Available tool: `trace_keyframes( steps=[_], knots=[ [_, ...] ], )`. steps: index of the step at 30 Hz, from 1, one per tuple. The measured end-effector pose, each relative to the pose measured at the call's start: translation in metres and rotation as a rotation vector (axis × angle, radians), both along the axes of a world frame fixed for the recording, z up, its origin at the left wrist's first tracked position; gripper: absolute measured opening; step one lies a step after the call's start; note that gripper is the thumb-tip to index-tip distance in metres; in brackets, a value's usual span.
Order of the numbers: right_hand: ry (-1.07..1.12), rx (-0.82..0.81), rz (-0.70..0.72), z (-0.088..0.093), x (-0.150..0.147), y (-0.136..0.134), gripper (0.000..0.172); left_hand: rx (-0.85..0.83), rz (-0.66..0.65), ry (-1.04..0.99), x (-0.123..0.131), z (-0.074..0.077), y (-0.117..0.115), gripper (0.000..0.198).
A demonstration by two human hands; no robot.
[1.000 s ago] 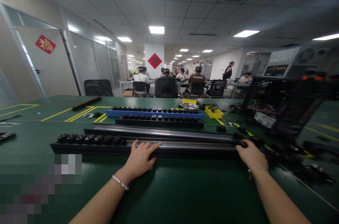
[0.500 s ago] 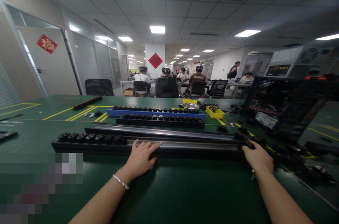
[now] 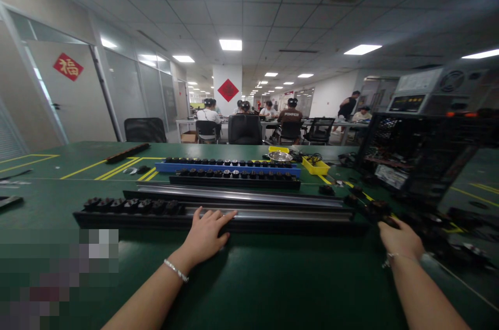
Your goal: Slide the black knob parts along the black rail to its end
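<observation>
My left hand [image 3: 208, 231] lies with fingers spread on the nearest long black rail [image 3: 288, 222], at its bright metal channel. Several black blocks [image 3: 136, 205] sit in a row along the left part of this rail. To the right of the rail's end, my right hand [image 3: 401, 239] is closed, its fingertips curled at a dark area beside loose black parts [image 3: 378, 208]; what they hold is hidden. Just behind the near rail lies a second black rail [image 3: 234, 195] with a shiny channel.
Farther back are a blue rail [image 3: 230, 168] and a black rail [image 3: 234, 182], both carrying black blocks. A metal bowl [image 3: 279, 157] and a yellow tray [image 3: 315, 166] stand behind. An open computer case [image 3: 413, 158] stands at the right. People sit at far tables.
My right hand has moved right, off the near rail's right end, to beside the loose black parts. My left hand stays on the rail.
</observation>
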State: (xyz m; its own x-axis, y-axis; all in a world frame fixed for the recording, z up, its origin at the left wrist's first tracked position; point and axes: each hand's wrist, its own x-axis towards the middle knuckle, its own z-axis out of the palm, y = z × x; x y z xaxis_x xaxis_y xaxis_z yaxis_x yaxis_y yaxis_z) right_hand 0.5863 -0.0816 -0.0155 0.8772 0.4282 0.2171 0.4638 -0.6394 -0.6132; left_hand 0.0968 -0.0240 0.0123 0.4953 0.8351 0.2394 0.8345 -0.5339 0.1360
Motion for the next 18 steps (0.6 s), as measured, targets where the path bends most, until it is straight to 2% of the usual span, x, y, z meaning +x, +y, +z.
trace_keyframes(
  steps=[3, 8, 13, 15, 18],
  knots=[
    [0.151, 0.059, -0.079, 0.004, 0.000, -0.003, 0.056, -0.002, -0.007, -0.001, 0.000, 0.000, 0.000, 0.057],
    [0.145, -0.001, 0.019, 0.004, 0.003, -0.005, 0.058, 0.045, -0.011, -0.015, -0.001, -0.005, -0.001, 0.056],
    [0.077, -0.100, 0.087, -0.004, 0.009, -0.008, 0.059, 0.170, -0.005, -0.100, -0.008, -0.013, 0.004, 0.043],
    [0.037, -0.131, 0.070, -0.005, 0.008, -0.010, 0.056, 0.235, 0.037, -0.140, -0.012, -0.013, 0.007, 0.037],
    [-0.077, -0.161, 0.067, -0.004, 0.004, -0.013, 0.056, 0.350, 0.182, -0.177, -0.016, -0.012, 0.011, 0.034]
  ],
)
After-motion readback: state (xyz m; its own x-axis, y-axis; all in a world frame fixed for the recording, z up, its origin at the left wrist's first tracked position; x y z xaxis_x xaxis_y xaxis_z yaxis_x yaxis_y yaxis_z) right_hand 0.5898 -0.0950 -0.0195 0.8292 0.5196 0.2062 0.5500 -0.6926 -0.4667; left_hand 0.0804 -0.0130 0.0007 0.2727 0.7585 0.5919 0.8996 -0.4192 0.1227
